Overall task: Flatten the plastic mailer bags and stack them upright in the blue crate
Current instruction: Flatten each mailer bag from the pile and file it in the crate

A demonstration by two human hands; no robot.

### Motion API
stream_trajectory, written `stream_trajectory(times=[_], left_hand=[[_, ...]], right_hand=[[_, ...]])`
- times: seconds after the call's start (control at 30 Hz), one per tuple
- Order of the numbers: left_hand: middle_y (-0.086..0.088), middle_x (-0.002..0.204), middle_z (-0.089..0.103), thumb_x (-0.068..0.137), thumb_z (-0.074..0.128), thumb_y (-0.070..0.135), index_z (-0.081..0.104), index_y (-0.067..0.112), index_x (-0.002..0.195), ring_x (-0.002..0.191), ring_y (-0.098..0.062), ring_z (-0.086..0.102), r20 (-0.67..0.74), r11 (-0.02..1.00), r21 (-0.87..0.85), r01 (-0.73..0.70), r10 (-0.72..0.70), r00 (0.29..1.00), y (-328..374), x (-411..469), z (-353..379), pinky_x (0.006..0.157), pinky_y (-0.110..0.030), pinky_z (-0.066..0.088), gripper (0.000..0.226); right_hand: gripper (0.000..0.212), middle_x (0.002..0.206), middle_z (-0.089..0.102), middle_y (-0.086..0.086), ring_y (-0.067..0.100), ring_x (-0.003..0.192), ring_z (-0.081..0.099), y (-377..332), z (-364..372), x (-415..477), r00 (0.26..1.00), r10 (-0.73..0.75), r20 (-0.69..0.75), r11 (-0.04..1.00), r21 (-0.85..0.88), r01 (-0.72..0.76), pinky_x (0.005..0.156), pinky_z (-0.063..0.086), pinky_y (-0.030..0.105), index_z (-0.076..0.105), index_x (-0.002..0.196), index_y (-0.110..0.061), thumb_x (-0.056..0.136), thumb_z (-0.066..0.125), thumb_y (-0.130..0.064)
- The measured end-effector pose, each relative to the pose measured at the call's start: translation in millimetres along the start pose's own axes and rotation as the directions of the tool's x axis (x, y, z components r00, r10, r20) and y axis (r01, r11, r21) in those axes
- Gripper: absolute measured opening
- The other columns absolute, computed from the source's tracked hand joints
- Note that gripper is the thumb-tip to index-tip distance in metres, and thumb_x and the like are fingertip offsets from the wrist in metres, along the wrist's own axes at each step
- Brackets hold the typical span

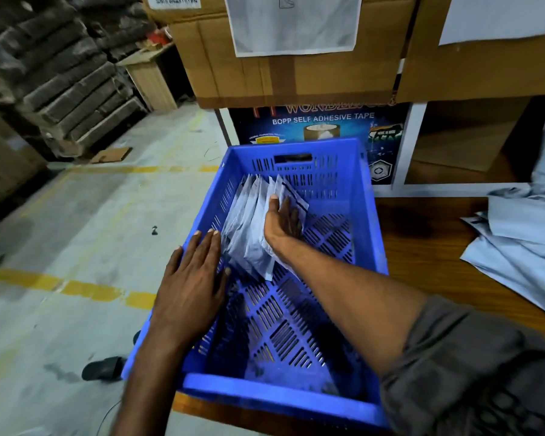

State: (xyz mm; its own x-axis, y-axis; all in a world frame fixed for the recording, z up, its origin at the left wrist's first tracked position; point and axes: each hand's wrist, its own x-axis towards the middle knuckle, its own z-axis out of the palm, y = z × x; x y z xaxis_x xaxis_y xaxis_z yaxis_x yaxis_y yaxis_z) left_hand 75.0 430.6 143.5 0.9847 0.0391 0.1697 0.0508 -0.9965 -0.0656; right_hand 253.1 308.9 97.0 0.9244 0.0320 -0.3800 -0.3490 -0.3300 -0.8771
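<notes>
Head: one blue crate (296, 145), roughly five mailer bags (249, 237); right hand (282, 222) flat on them, left hand (191, 278) flat on rim.

Grey mailer bags (249, 228) lean upright against blue crate's (367, 215) left wall.

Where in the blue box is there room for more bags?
The floor of the crate is bare between the right hand and the right wall, and toward the near wall. Crowded by the left wall: bags lean there.

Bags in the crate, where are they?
Head view: the mailer bags lean by the left wall of the blue crate, between the left hand and right hand.
</notes>
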Motion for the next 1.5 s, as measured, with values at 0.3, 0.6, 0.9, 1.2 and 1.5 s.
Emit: stream_trajectory(times=[0.3, 0.6, 0.9, 1.2, 1.5], left_hand=[[-0.006, 0.165, 0.034, 0.094, 0.017, 0.056, 0.031, 0.01, 0.16, 0.157, -0.024, 0.021, 0.015, 0.999, -0.04, 0.008, -0.007, 1.0, 3.9, -0.9, -10.0, 0.125, -0.045, 0.021, 0.082], [-0.006, 0.159, 0.044, 0.102, 0.056, 0.042, 0.04, 0.014, 0.156, 0.148, -0.029, 0.038, -0.027, 0.984, -0.16, 0.077, -0.083, 0.996, 34.8, -11.6, -36.6, 0.115, -0.05, 0.04, 0.063], [0.002, 0.131, 0.068, 0.1, 0.065, 0.033, 0.066, 0.022, 0.131, 0.113, -0.025, 0.065, -0.339, 0.936, -0.335, -0.109, -0.011, 0.941, 216.8, -37.5, -72.8, 0.087, -0.04, 0.053, 0.033], [0.006, 0.123, 0.068, 0.101, 0.062, 0.035, 0.066, 0.026, 0.126, 0.11, -0.019, 0.062, -0.333, 0.874, -0.447, -0.192, 0.037, 0.942, 389.0, -40.6, -21.7, 0.083, -0.039, 0.051, 0.027], [0.008, 0.149, 0.05, 0.102, 0.046, 0.051, 0.053, 0.029, 0.144, 0.135, -0.016, 0.045, 0.025, 0.888, -0.446, -0.114, 0.14, 0.99, 495.1, -71.6, 101.4, 0.104, -0.037, 0.038, 0.048]], right_hand=[[0.052, 0.153, 0.037, 0.01, 0.035, 0.136, 0.039, -44.4, -35.4, -35.1, 0.914, -0.204, -0.35, 0.979, -0.049, 0.2, 0.111, 0.033, 0.049, 0.04, 0.145, -0.018, 0.095, 0.054, -0.024], [0.022, 0.117, 0.066, -0.001, 0.028, 0.111, 0.06, -14.8, -171.0, -110.5, 0.658, -0.737, -0.155, 0.649, -0.432, 0.626, 0.094, 0.047, 0.046, 0.065, 0.111, -0.025, 0.089, 0.06, -0.024], [0.033, 0.126, 0.059, -0.005, 0.018, 0.118, 0.055, 137.8, -303.7, -157.8, 0.675, -0.733, -0.077, 0.621, -0.48, 0.62, 0.097, 0.047, 0.038, 0.062, 0.122, -0.028, 0.091, 0.067, -0.02], [0.032, 0.124, 0.06, -0.006, 0.015, 0.118, 0.052, 230.5, -446.1, -155.7, 0.733, -0.672, -0.106, 0.664, -0.523, 0.534, 0.1, 0.045, 0.035, 0.063, 0.121, -0.028, 0.091, 0.068, -0.018], [0.028, 0.125, 0.063, 0.005, 0.029, 0.117, 0.056, 257.7, -570.4, -97.2, 0.661, -0.714, -0.232, 0.602, -0.685, 0.409, 0.097, 0.044, 0.039, 0.066, 0.119, -0.018, 0.091, 0.065, -0.024]])
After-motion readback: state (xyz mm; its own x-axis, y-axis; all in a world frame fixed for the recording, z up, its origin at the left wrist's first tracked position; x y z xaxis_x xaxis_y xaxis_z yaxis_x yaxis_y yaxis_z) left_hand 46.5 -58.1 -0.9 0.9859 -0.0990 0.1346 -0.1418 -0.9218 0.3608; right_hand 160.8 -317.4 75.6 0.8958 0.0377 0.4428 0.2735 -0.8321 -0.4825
